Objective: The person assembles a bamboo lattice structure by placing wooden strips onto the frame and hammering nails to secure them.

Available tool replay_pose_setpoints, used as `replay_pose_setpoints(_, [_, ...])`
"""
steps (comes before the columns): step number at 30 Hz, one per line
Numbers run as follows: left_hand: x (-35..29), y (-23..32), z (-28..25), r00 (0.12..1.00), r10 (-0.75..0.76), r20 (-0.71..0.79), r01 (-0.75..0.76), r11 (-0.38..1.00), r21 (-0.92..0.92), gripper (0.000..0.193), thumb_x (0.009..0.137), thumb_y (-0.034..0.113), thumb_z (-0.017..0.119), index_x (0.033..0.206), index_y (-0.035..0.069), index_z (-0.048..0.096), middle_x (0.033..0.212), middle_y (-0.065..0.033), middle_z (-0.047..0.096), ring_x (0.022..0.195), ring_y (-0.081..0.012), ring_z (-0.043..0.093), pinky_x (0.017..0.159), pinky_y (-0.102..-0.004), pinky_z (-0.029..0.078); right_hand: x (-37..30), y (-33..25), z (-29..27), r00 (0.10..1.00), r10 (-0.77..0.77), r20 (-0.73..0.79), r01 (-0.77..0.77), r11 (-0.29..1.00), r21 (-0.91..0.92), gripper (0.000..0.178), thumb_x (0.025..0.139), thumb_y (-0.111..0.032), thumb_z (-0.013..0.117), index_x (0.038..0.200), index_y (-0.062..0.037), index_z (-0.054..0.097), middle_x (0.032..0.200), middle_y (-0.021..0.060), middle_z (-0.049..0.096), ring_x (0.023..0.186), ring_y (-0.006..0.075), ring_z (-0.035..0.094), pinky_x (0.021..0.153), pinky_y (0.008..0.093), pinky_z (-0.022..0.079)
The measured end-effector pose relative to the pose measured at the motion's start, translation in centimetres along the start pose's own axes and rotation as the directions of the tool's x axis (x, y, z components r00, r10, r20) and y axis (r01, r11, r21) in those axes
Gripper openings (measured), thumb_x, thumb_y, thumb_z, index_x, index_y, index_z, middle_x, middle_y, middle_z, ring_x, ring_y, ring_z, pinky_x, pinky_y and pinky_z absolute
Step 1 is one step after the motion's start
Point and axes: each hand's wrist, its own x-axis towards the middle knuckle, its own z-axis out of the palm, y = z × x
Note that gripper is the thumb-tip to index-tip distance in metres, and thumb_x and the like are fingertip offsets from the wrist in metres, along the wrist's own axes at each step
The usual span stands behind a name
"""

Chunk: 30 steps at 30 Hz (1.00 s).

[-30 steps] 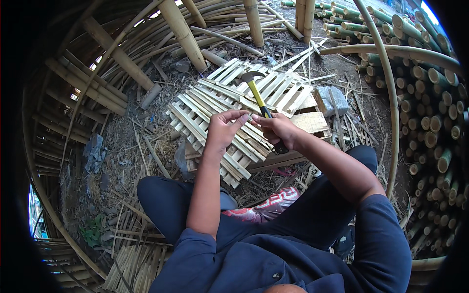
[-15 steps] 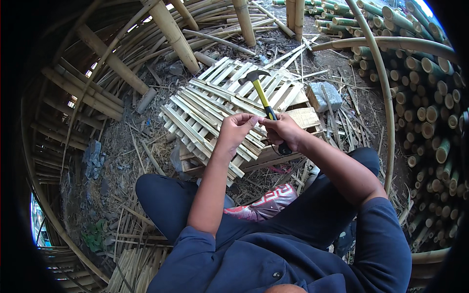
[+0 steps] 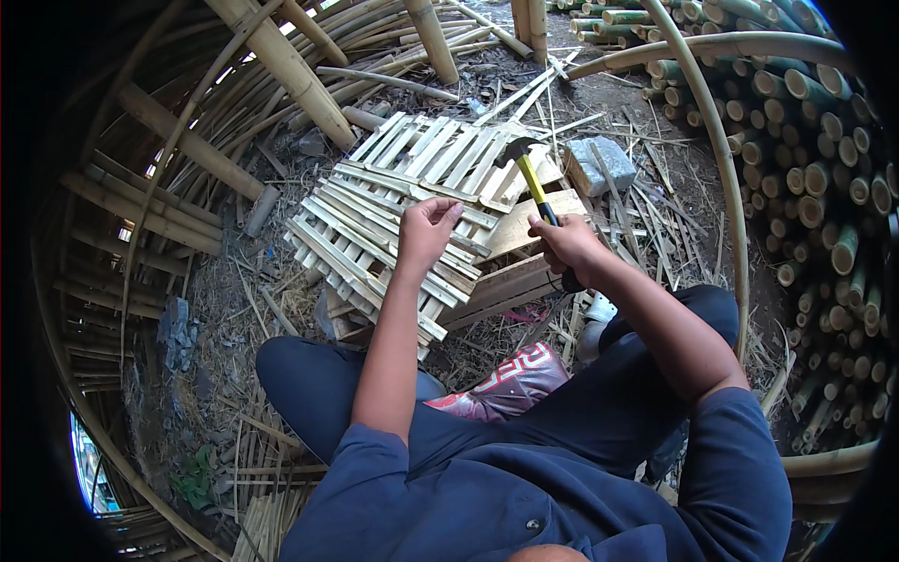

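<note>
My right hand (image 3: 570, 247) is wrapped round the black grip of a claw hammer (image 3: 532, 176) with a yellow shaft. The hammer tilts away from me, its dark head over the far right of a lattice of pale bamboo slats (image 3: 353, 225). My left hand (image 3: 426, 234) hovers over the middle of the slats, thumb and fingertips pinched together. Anything between those fingertips is too small to make out. Under the lattice stands a low wooden crate (image 3: 502, 298), and a bare light board (image 3: 536, 223) shows on its top beside my right hand.
A grey stone block (image 3: 600, 166) lies right of the crate. Cut green bamboo poles (image 3: 824, 206) are stacked at the right, and a curved bamboo pole (image 3: 726, 159) arches before them. A red and white printed bag (image 3: 510, 379) lies between my legs. Bamboo scraps litter the ground.
My hands have parted: the left has shifted left over the slats, the right has moved right with the hammer. The view has shifted slightly too.
</note>
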Motion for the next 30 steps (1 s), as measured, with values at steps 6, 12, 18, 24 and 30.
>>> replay_pose_setpoints(6, [2.6, -0.6, 1.9, 0.974, 0.156, 0.164, -0.193, 0.951, 0.24, 0.021, 0.094, 0.019, 0.078, 0.106, 0.003, 0.078, 0.103, -0.0119, 0.079, 0.099, -0.0222, 0.075, 0.091, -0.0353, 0.057, -0.7, 0.7, -3.1, 0.991, -0.106, -0.087, 0.068, 0.93, -0.36, 0.017, 0.098, -0.018, 0.074, 0.098, -0.0028, 0.068, 0.061, -0.0034, 0.05, 0.047, 0.0072, 0.043, 0.043, 0.0281, 0.033])
replay_pose_setpoints(12, [5.7, -3.4, 3.2, 0.873, 0.445, 0.2, -0.472, 0.874, 0.115, 0.016, 0.089, 0.012, 0.082, 0.101, 0.002, 0.077, 0.111, -0.0153, 0.077, 0.109, -0.0266, 0.073, 0.097, -0.0359, 0.055, -1.2, 2.3, -5.0, 0.981, -0.136, -0.138, 0.062, 0.896, -0.44, 0.021, 0.096, -0.022, 0.076, 0.093, -0.0027, 0.069, 0.062, -0.0043, 0.052, 0.049, 0.0064, 0.046, 0.044, 0.0283, 0.035])
replay_pose_setpoints(18, [6.9, -4.6, 4.5, 0.793, 0.553, 0.255, -0.597, 0.789, 0.146, 0.007, 0.087, 0.006, 0.081, 0.093, 0.005, 0.076, 0.118, -0.0095, 0.075, 0.137, -0.0346, 0.057, 0.116, -0.0463, 0.044, -0.8, 3.6, -6.1, 0.975, -0.191, -0.114, 0.102, 0.839, -0.535, 0.043, 0.101, -0.038, 0.072, 0.076, -0.0056, 0.057, 0.058, -0.0036, 0.049, 0.046, 0.0073, 0.046, 0.042, 0.0307, 0.036])
replay_pose_setpoints(24, [7.0, -5.9, 5.3, 0.802, 0.475, 0.361, -0.56, 0.809, 0.18, 0.007, 0.088, 0.01, 0.081, 0.09, 0.005, 0.077, 0.132, -0.0093, 0.07, 0.145, -0.0358, 0.049, 0.119, -0.0462, 0.041, 0.2, 2.8, -5.4, 0.981, -0.115, -0.158, 0.007, 0.828, -0.56, 0.057, 0.109, -0.048, 0.054, 0.07, -0.0058, 0.052, 0.054, -0.0027, 0.044, 0.044, 0.0091, 0.042, 0.041, 0.0336, 0.033])
replay_pose_setpoints(30, [7.6, -6.4, 5.2, 0.837, 0.423, 0.347, -0.495, 0.855, 0.153, 0.01, 0.087, 0.013, 0.083, 0.094, 0.008, 0.08, 0.133, -0.0076, 0.07, 0.146, -0.0336, 0.048, 0.121, -0.0463, 0.037, 0.5, 3.3, -4.7, 0.992, -0.09, -0.091, 0.017, 0.798, -0.603, 0.057, 0.109, -0.044, 0.055, 0.073, -0.0002, 0.054, 0.056, -0.0009, 0.043, 0.051, 0.01, 0.041, 0.047, 0.0375, 0.036])
